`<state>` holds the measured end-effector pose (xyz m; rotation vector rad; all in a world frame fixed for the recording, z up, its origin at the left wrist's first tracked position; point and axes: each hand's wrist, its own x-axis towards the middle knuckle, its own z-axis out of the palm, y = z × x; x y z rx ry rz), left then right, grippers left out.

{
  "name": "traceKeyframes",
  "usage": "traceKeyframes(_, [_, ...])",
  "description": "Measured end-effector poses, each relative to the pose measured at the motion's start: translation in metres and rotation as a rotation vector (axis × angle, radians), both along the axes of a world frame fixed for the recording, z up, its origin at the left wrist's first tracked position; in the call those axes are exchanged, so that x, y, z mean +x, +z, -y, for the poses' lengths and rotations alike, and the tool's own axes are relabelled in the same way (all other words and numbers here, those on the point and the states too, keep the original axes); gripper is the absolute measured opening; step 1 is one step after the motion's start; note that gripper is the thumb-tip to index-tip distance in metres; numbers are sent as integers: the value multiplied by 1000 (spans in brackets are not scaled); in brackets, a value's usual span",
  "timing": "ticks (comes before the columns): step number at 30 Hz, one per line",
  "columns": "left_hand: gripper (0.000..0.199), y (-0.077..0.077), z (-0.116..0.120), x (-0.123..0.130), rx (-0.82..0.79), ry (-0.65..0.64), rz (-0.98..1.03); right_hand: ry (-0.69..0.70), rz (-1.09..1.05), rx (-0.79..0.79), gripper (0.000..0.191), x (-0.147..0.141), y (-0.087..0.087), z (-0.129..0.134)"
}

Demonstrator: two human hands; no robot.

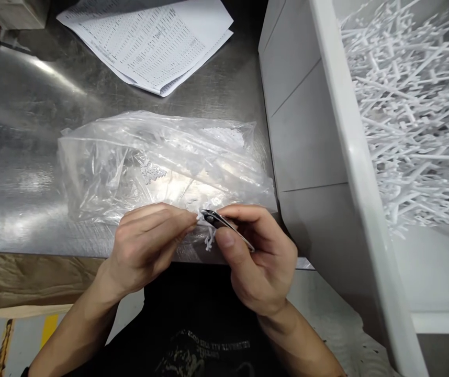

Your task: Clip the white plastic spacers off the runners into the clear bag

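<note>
While the left hand (148, 235) pinches a branched white plastic piece (209, 240), the right hand (261, 256) clasps silver metal nail clippers (217, 220) against it.

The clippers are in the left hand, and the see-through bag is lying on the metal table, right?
Not quite. The head view shows the clippers in the right hand, not the left hand. The see-through bag is lying on the metal table.

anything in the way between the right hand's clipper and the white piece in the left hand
Nothing visible: the clipper in the right hand has its tip at the white piece, pinched by the left hand. The plastic bag is behind, not between.
</note>
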<state>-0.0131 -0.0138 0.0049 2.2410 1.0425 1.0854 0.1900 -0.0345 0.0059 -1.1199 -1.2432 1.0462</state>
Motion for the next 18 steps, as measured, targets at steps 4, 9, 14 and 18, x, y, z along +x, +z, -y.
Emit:
traceKeyframes(4, [38,-2,0,-1,38,-16,-23,8,9,17,18,-2,1,-1])
traceKeyframes(9, [39,-5,1,-4,63,-27,-58,6,28,31,18,-4,0,-3])
traceKeyframes(14, [44,-12,2,-8,118,-43,-92,-25,33,28,21,-6,2,-1])
traceKeyframes(18, [38,-11,1,-4,132,-32,-115,-41,14,57,23,-7,1,-4])
